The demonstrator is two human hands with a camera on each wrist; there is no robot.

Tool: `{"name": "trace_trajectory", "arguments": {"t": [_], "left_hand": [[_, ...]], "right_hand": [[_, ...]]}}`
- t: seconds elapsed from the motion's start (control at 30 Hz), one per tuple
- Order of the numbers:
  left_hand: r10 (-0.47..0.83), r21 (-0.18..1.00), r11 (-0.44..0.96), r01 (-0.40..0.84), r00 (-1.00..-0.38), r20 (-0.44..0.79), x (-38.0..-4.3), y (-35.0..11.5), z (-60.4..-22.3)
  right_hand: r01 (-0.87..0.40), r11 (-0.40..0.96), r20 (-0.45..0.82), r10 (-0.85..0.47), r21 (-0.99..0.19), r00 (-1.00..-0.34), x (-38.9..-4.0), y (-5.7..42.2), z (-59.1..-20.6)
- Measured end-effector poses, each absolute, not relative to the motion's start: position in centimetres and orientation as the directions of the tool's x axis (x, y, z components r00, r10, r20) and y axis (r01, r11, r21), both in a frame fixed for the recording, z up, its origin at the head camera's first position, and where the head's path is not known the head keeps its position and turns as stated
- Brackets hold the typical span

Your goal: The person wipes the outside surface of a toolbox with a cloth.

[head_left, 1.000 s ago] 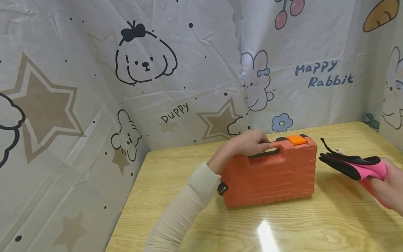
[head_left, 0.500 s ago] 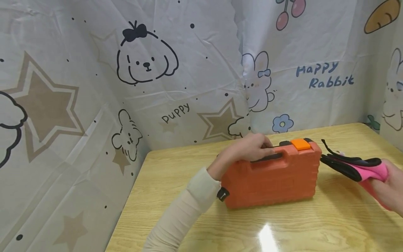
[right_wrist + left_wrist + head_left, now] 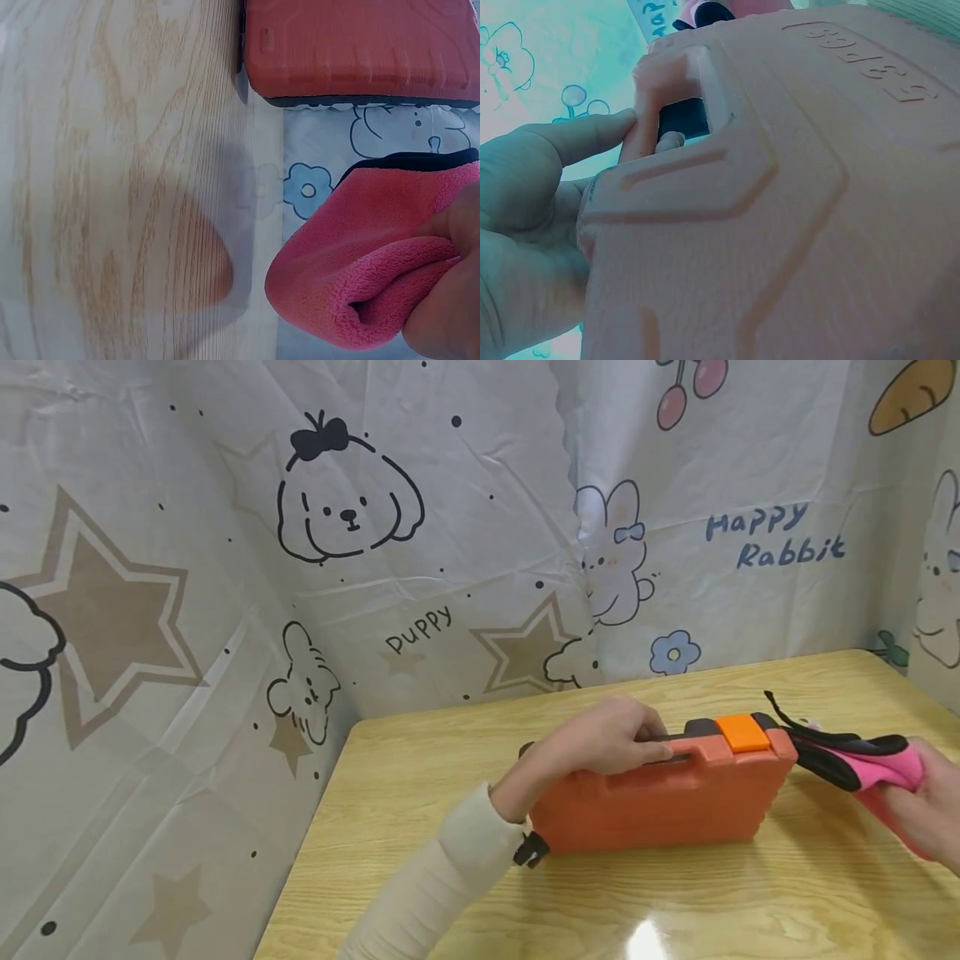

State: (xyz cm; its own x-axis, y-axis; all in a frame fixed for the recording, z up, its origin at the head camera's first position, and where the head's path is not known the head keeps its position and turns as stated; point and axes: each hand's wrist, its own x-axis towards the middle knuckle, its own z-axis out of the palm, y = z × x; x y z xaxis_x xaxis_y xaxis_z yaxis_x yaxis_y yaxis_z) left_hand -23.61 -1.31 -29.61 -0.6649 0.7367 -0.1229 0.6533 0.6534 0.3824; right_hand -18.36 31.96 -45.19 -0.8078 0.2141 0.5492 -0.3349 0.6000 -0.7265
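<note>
An orange-red plastic tool case (image 3: 660, 818) stands on its lower edge on the table, leaning back towards me in the head view. My left hand (image 3: 611, 739) grips its top handle. In the left wrist view the thumb lies along the handle, and a fingertip (image 3: 670, 141) shows through the handle opening. A bright orange latch (image 3: 742, 733) sits right of that hand. My right hand (image 3: 933, 802) holds a folded pink cloth (image 3: 345, 262) with black edging beside the case's right end. In the right wrist view a gap separates cloth and case.
The wood-grain table (image 3: 420, 777) extends around the case. Printed white sheets (image 3: 450, 510) hang behind it and along the left and right. A small pale object (image 3: 810, 724) shows just behind the cloth, too little of it visible to identify.
The case's top has tilted down towards me and shifted right, with my left hand on the handle. Its right end now overlaps the cloth's tip in the head view. My right hand has stayed put.
</note>
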Motion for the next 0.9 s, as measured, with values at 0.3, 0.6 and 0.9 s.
{"name": "trace_trajectory", "arguments": {"t": [0.3, 0.6, 0.9], "left_hand": [[0.749, 0.349, 0.647, 0.678, -0.65, -0.127, -21.8, -1.4, -29.6], [0.726, 0.318, 0.684, 0.656, -0.654, -0.214, -19.4, -0.6, -29.6], [0.766, 0.297, 0.642, 0.707, -0.583, -0.269, -18.1, 0.2, -31.0]], "right_hand": [[-0.248, 0.64, 0.475, 0.208, -0.727, -0.855, -18.1, 31.9, -45.2], [-0.25, 0.646, 0.487, 0.217, -0.721, -0.846, -18.2, 32.0, -45.2], [-0.235, 0.664, 0.49, 0.226, -0.71, -0.842, -18.2, 31.9, -45.1]]}}
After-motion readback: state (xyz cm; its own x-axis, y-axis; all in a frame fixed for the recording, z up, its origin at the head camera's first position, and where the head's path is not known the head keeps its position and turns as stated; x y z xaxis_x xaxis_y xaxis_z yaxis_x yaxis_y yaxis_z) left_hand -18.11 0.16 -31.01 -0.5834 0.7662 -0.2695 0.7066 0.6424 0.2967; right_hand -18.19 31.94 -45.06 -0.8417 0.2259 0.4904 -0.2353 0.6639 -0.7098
